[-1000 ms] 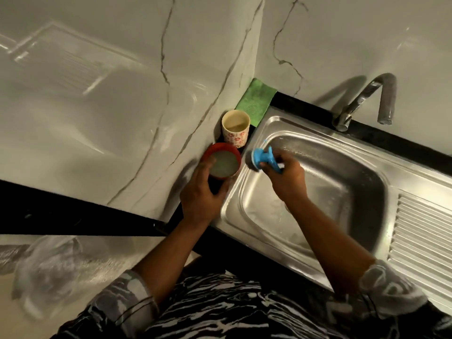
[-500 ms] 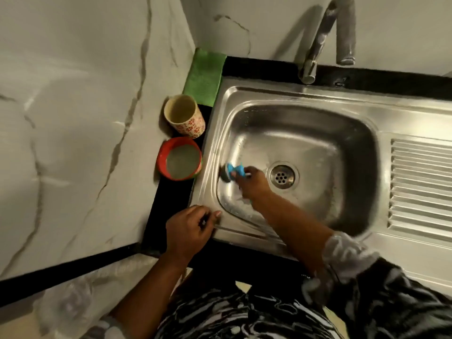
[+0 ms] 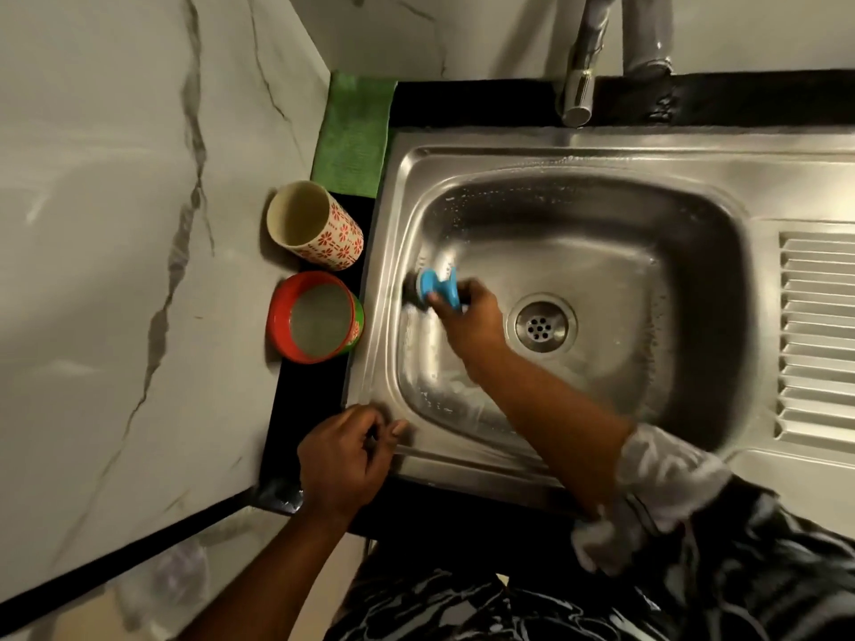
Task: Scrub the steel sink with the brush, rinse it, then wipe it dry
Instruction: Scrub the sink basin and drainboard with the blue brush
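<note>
Right hand (image 3: 467, 316) is gripping the blue handle of the brush (image 3: 437, 286), fingers curled tight round it, and is pressing the dark bristle end against the left inner wall of the sink (image 3: 601, 178). The drain (image 3: 540, 327) is lying just right of the grip, down on the basin floor. Soapy streaks and droplets are showing on the wall below the grip and along the far wall. Left hand (image 3: 342, 460) is resting on the near-left corner of the rim, well short of the brush, fingers loosely curled; whether they are pinching anything, cannot tell. Just left of the grip, outside the basin, a red bowl (image 3: 314, 316) of cloudy liquid and a patterned cup (image 3: 314, 226) are standing on the black counter. A green cloth (image 3: 354, 136) is lying beyond them at the far corner. The tap (image 3: 580, 85), far side of the grip, is not running. Judgement: scrubbing is under way, partly done; right wall and drainboard (image 3: 819, 335) are looking untouched; rinse and wipe-dry are both remaining
</note>
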